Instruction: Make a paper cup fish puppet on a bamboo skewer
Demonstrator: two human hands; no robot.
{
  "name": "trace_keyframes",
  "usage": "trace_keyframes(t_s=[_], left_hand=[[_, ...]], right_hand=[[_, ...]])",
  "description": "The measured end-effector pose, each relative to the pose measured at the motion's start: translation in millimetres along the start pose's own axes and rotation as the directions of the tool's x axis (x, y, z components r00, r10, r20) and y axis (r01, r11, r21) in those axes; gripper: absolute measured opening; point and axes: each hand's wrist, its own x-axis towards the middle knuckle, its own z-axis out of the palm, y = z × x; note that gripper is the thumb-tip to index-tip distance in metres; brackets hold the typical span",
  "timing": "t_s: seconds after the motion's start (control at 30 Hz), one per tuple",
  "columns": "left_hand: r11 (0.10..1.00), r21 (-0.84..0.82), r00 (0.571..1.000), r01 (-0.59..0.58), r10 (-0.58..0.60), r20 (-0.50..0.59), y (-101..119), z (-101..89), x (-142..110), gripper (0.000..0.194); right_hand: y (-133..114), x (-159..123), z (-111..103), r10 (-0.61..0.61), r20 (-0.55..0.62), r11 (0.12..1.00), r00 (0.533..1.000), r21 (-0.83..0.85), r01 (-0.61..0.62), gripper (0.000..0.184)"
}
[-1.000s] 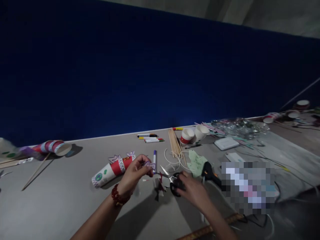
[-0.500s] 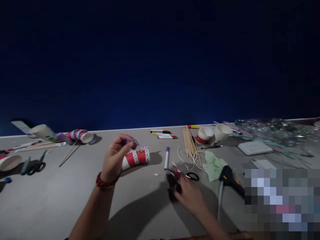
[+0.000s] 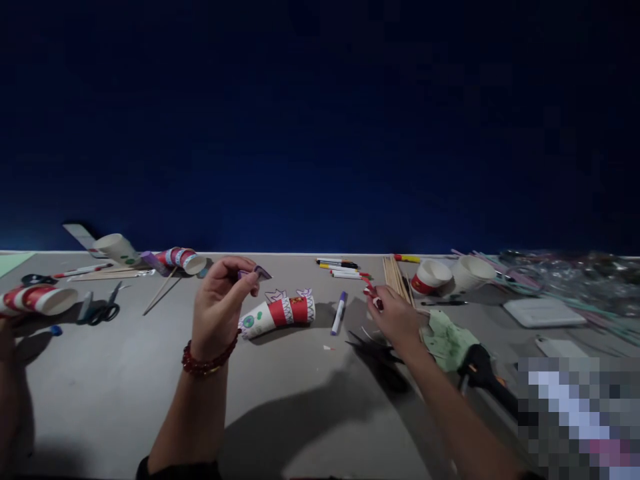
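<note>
My left hand (image 3: 220, 303), with a red bead bracelet at the wrist, is raised and pinches a small purple-edged paper piece (image 3: 263, 272). Just right of it and lower lies a paper-cup figure (image 3: 270, 317), on its side, with red bands, zigzag lines and paper spikes. My right hand (image 3: 397, 320) has its fingers closed around a small red-and-white thing (image 3: 371, 291) whose kind I cannot make out. Black scissors (image 3: 380, 360) lie on the table below that hand. Between the hands rests a purple-capped marker (image 3: 339, 313).
Several markers (image 3: 345, 273), wooden sticks (image 3: 393, 277) and paper cups (image 3: 473, 275) lie at the back. A green crumpled paper (image 3: 447, 340) and a black glue gun (image 3: 483, 370) are on the right. Another person's hand (image 3: 6, 347) is by a red-banded cup (image 3: 55, 300) at the left edge.
My right hand has moved up and away from the scissors, which now lie apart from it. My left hand still pinches the paper piece. The view has shifted left.
</note>
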Motion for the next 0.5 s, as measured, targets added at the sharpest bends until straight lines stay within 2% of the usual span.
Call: trace_keyframes(t_s=[0.07, 0.13, 0.2, 0.27, 0.33, 0.4, 0.47, 0.5], left_hand=[[1.0, -0.004, 1.0, 0.01, -0.01, 0.019, 1.3, -0.3, -0.6, 0.01], [1.0, -0.01, 0.999, 0.023, -0.022, 0.045, 2.3, -1.1, -0.9, 0.01], [0.999, -0.014, 0.997, 0.035, -0.034, 0.068, 0.7, -1.4, -0.9, 0.01], [0.998, -0.014, 0.994, 0.057, -0.056, 0.092, -4.3, 0.1, -0.8, 0.01], [0.995, -0.004, 0.987, 0.1, -0.098, 0.13, -12.3, 4.4, -1.3, 0.011], [0.986, 0.022, 0.971, 0.166, -0.167, 0.171, -21.6, 11.5, -3.2, 0.012], [0.97, 0.063, 0.948, 0.234, -0.242, 0.207, -30.1, 20.8, -6.8, 0.013], [0.96, 0.088, 0.933, 0.265, -0.278, 0.228, -33.8, 25.8, -9.2, 0.013]], right_hand=[[6.5, 8.7, 14.5, -0.044, 0.103, 0.995, 0.994, -0.087, 0.053, 0.017], [11.0, 10.2, 23.8, -0.068, 0.225, 0.991, 0.972, -0.098, 0.092, 0.025], [13.3, 4.7, 25.2, -0.071, 0.308, 0.992, 0.949, -0.082, 0.101, 0.035], [15.6, -6.2, 18.1, -0.075, 0.324, 0.994, 0.943, -0.051, 0.097, 0.039], [22.1, -20.8, 3.6, -0.085, 0.27, 0.996, 0.959, 0.019, 0.083, 0.038], [37.3, -38.7, -16.2, -0.043, 0.158, 0.994, 0.987, 0.101, 0.027, 0.034], [63.0, -61.1, -38.0, 0.094, 0.022, 0.991, 0.995, 0.096, -0.096, 0.032], [78.9, -73.9, -48.2, 0.182, -0.03, 0.982, 0.983, 0.06, -0.18, 0.033]])
